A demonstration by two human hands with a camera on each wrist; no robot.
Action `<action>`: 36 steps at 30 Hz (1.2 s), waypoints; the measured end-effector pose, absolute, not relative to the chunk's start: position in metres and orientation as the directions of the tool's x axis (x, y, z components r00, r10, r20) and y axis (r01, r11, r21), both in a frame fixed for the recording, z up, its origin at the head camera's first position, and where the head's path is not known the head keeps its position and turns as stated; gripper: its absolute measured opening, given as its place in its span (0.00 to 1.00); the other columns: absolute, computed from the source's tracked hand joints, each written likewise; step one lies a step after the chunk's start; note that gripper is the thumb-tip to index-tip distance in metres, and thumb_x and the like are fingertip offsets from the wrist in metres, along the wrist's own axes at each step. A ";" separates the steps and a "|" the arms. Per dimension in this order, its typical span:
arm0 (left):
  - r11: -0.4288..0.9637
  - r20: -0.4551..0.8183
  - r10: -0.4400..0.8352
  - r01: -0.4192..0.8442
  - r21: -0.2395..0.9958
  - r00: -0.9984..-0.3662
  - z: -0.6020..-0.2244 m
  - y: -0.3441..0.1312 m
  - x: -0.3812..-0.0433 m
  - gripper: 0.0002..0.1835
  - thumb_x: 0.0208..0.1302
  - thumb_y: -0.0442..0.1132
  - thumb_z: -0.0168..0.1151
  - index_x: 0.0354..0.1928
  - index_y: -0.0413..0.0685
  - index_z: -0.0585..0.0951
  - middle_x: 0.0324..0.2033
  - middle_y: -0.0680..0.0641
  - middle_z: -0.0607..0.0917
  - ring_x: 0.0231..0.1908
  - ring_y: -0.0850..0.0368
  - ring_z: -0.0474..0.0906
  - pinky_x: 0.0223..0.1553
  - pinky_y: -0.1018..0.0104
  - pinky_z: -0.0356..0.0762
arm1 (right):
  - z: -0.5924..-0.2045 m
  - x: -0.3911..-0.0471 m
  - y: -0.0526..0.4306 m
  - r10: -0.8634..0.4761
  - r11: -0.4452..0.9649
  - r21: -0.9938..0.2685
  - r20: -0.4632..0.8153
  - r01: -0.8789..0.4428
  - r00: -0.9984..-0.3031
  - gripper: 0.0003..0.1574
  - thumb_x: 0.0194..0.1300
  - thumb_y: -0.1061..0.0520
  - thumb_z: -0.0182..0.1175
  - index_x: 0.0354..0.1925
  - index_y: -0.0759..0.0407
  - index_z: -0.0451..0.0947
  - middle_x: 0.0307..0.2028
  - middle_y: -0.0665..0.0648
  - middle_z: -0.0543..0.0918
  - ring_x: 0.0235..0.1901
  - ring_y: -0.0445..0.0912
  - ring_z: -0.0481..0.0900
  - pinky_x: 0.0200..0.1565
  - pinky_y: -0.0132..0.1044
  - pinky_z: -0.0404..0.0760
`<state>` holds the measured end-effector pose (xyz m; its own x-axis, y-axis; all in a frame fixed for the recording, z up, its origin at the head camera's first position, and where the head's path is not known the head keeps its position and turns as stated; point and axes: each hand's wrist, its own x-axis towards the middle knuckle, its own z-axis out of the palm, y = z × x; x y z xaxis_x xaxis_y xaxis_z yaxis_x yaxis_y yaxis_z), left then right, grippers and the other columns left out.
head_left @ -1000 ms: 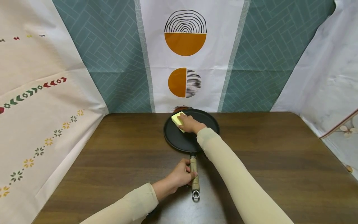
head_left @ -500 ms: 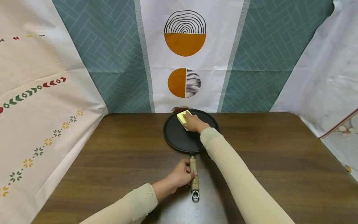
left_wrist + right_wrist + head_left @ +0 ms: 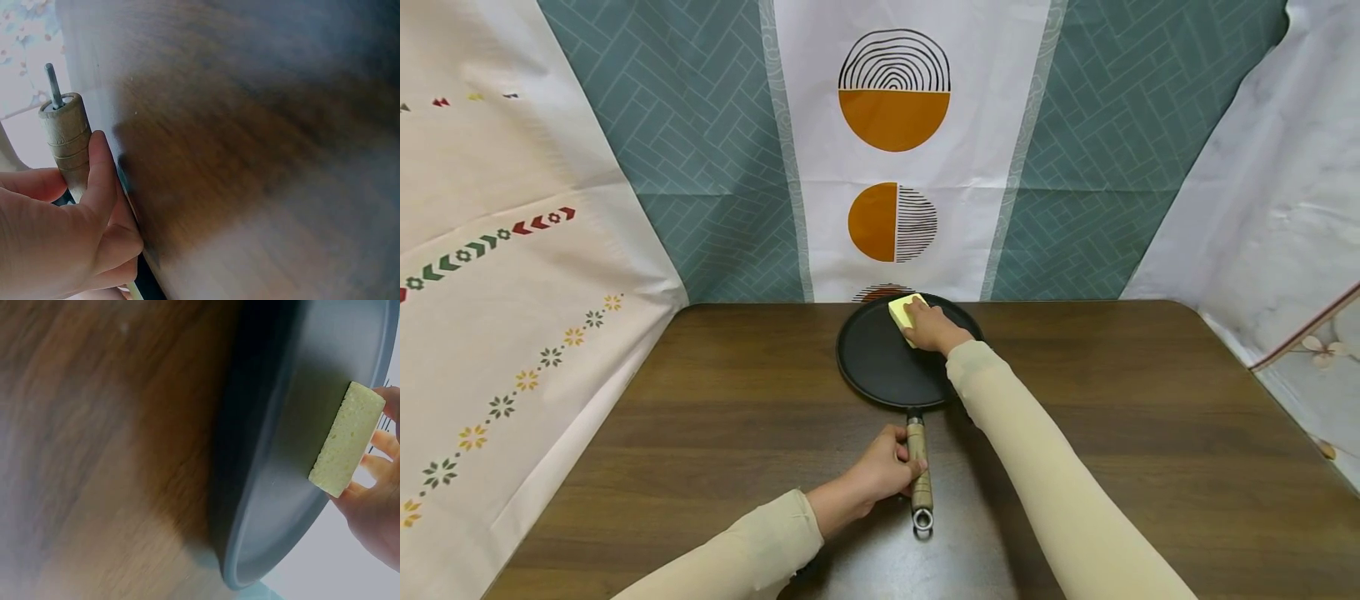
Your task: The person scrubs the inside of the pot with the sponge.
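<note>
A flat black round pan (image 3: 883, 371) lies at the back middle of the table, its wooden handle (image 3: 922, 492) pointing toward me. My left hand (image 3: 883, 467) grips that handle between thumb and fingers; in the left wrist view the handle's end and metal hanging ring stick out past the fingers. On the pan's far part, my right hand (image 3: 934, 327) holds a pale yellow sponge (image 3: 900, 313) against the cooking surface. The right wrist view shows the sponge (image 3: 349, 440) standing out from the pan's face, pinched by the thumb and fingers.
The brown wooden table (image 3: 737, 400) stretches to both sides of the pan. A teal and white patterned cloth (image 3: 865, 167) hangs right behind its far edge. Cream cloth (image 3: 512, 292) hangs at the left, and pale cloth (image 3: 1285, 208) at the right.
My right hand has slid the sponge to the right and slightly away along the pan's far part. The left hand stays on the handle, and the pan keeps its place.
</note>
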<state>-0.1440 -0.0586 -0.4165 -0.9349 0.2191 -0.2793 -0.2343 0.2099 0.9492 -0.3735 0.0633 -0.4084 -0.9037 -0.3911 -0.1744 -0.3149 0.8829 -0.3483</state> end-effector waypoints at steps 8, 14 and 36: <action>0.218 -0.281 0.229 -0.232 0.948 -0.932 -0.416 -0.060 -0.144 0.23 0.62 0.24 0.59 0.56 0.29 0.62 0.33 0.43 0.65 0.29 0.51 0.76 0.28 0.61 0.84 | -0.408 -0.372 0.073 -0.375 0.891 -0.337 -0.169 -0.304 -0.912 0.38 0.74 0.48 0.47 0.74 0.60 0.49 0.74 0.63 0.46 0.69 0.64 0.51 0.67 0.54 0.60; 0.220 -0.286 0.234 -0.236 0.947 -0.929 -0.414 -0.060 -0.144 0.24 0.63 0.24 0.59 0.58 0.28 0.61 0.34 0.42 0.66 0.30 0.50 0.77 0.29 0.61 0.85 | -0.409 -0.373 0.080 -0.360 0.901 -0.320 -0.175 -0.293 -0.916 0.38 0.75 0.48 0.46 0.74 0.61 0.48 0.74 0.63 0.45 0.69 0.64 0.51 0.67 0.53 0.61; 0.234 -0.299 0.236 -0.245 0.941 -0.925 -0.412 -0.059 -0.143 0.25 0.63 0.25 0.59 0.58 0.28 0.61 0.33 0.43 0.66 0.31 0.51 0.76 0.29 0.61 0.84 | -0.410 -0.366 0.090 -0.350 0.910 -0.292 -0.166 -0.294 -0.922 0.38 0.75 0.49 0.45 0.74 0.63 0.48 0.74 0.65 0.46 0.67 0.66 0.53 0.67 0.54 0.61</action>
<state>-0.1428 -0.0592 -0.4119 -0.9246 0.2356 -0.2994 -0.2449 0.2342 0.9408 -0.3657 0.0898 -0.4097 -0.9218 -0.3503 -0.1657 -0.2935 0.9104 -0.2917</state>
